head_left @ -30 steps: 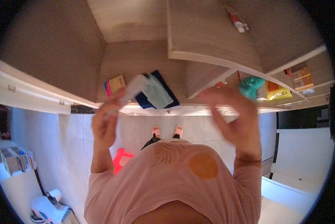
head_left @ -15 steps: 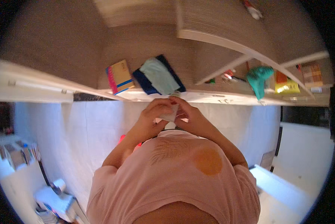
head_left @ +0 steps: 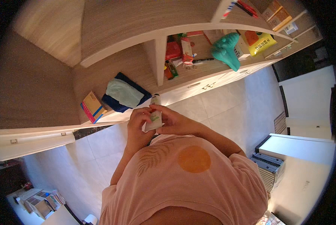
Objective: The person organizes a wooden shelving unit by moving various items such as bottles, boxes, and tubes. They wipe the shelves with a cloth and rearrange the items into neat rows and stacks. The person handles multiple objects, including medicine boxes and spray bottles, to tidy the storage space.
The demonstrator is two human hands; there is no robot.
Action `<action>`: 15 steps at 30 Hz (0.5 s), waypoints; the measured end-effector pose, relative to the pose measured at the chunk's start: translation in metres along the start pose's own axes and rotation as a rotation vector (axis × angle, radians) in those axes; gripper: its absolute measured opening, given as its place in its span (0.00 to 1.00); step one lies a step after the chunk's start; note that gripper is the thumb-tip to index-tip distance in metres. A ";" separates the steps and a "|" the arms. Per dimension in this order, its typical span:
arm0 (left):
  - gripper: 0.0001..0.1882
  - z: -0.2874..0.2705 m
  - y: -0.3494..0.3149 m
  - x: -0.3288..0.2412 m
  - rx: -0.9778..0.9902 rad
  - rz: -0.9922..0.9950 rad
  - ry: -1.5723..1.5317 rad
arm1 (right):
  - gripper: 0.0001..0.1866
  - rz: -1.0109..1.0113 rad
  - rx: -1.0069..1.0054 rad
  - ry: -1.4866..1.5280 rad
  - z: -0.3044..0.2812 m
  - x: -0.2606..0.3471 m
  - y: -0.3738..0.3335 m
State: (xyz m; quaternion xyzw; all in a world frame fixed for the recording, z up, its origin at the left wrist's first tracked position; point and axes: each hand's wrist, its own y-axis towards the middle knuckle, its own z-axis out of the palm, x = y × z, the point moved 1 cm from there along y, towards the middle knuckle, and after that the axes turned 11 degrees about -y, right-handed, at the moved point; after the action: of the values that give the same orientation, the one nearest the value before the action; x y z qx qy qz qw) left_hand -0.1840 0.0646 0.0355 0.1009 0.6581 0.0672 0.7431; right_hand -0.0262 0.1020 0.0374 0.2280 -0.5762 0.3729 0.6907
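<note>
Both my hands are closed around a white squeeze tube (head_left: pixel 156 119) with green print and a dark cap, held upright in front of my chest. My left hand (head_left: pixel 136 123) grips it from the left side, its fingers lying over the front. From the right, my right hand (head_left: pixel 175 122) has its fingertips on the tube's upper part. Just beyond my hands, on the shelf edge, lies a folded pale green cloth (head_left: pixel 124 93) on a dark blue one (head_left: pixel 118 106). Left of these cloths is a yellow box (head_left: pixel 93 106) with pink and blue bands.
Ahead runs a wooden shelf unit (head_left: pixel 117 35) with dividers. Its right compartment holds a red box (head_left: pixel 172 50), a black pen (head_left: pixel 203 60), a teal item (head_left: pixel 227 50) hanging over the edge and a yellow packet (head_left: pixel 261 43). Pale floor tiles (head_left: pixel 228 97) lie below.
My view has turned, so the shelf now slants and more of its right compartments show. My hands stay together on the tube, which is now seen more plainly.
</note>
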 end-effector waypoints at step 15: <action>0.08 0.118 0.088 0.053 -0.260 -0.360 -0.308 | 0.30 -0.078 -0.394 -0.456 -0.146 -0.014 -0.133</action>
State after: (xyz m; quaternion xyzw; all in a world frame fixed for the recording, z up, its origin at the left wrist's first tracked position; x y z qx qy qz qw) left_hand -0.0574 0.1552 0.0188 -0.1051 0.5306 0.0018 0.8411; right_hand 0.1674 0.1248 0.0053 0.1895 -0.7683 0.1665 0.5883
